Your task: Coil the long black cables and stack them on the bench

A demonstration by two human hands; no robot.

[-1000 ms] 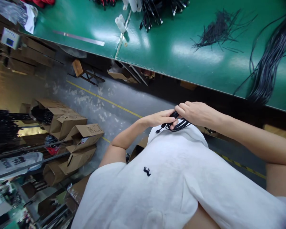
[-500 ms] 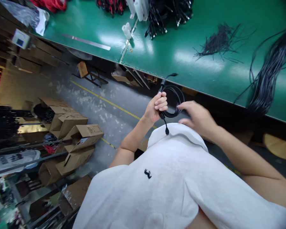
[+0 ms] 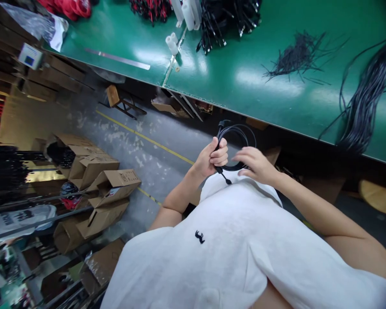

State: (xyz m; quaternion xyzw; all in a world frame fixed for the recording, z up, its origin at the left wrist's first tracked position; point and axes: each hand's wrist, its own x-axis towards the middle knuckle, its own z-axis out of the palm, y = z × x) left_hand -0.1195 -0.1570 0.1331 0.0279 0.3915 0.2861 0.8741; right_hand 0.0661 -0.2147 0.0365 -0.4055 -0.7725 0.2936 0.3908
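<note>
A coiled black cable [image 3: 253,136] hangs in front of my white shirt, below the green bench's edge. My left hand [image 3: 217,155] is closed around one side of the coil. One cable end with a dark plug [image 3: 224,123] sticks up above that fist, and another plug [image 3: 228,182] dangles below it against the shirt. My right hand [image 3: 256,165] is at the other side of the loops, its thumb and fingers apart. Its fingers overlap the coil, and I cannot tell whether they touch it.
The green bench [image 3: 212,88] runs across the top. On it lie a black cable bundle [image 3: 365,103], a pile of thin black ties [image 3: 294,58], black cables with plugs [image 3: 225,21], white cylinders [image 3: 172,43] and a metal ruler [image 3: 122,60]. Cardboard boxes [image 3: 120,184] stand at left.
Both hands and the coil have come slightly lower, towards the shirt. The upper cable end no longer reaches over the bench edge. My right hand's fingers have moved left across the loops.
</note>
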